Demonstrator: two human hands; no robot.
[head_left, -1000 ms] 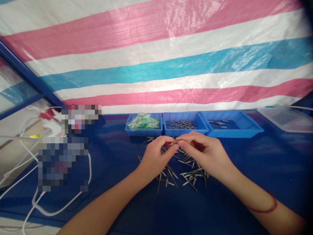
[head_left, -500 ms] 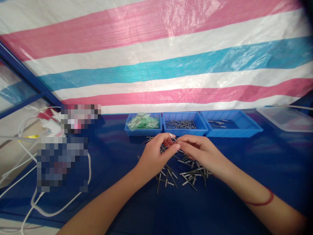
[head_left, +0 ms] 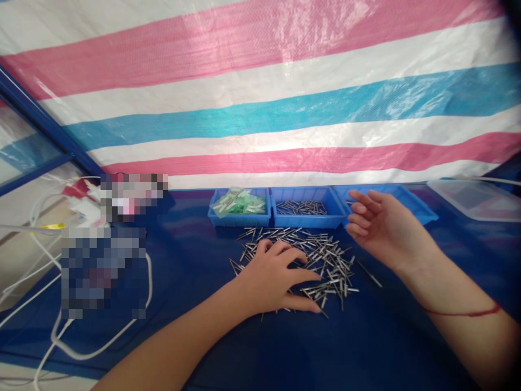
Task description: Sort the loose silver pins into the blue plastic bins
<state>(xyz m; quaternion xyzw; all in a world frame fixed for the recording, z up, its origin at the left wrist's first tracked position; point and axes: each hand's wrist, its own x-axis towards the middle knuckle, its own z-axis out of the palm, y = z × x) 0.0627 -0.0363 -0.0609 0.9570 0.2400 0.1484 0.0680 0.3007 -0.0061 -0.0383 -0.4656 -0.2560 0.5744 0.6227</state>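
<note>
Palm down, my left hand (head_left: 271, 277) rests on a loose pile of silver blind rivets (head_left: 331, 263), its fingers spread and nothing visibly gripped. My right hand (head_left: 382, 225) hovers at the front of the right blue bin (head_left: 419, 209), palm turned inward, fingers loosely curled and apart, with nothing seen in it. One rivet (head_left: 369, 273) shows apart from the pile, below the right hand. More rivets (head_left: 301, 207) lie in the middle blue bin (head_left: 309, 220). My right hand hides much of the right bin's inside.
The left blue bin (head_left: 240, 219) holds green-and-white packets (head_left: 240, 202). A clear plastic lid or tray (head_left: 476, 201) lies at the right. White cables (head_left: 148, 282) and blurred-out items are on the left. A striped sheet (head_left: 260, 114) hangs behind the blue table (head_left: 345, 353).
My hands have parted from their meeting point above the pile. The left has come down onto the rivets and spread; the right has moved right to the right bin, its fingers loosened.
</note>
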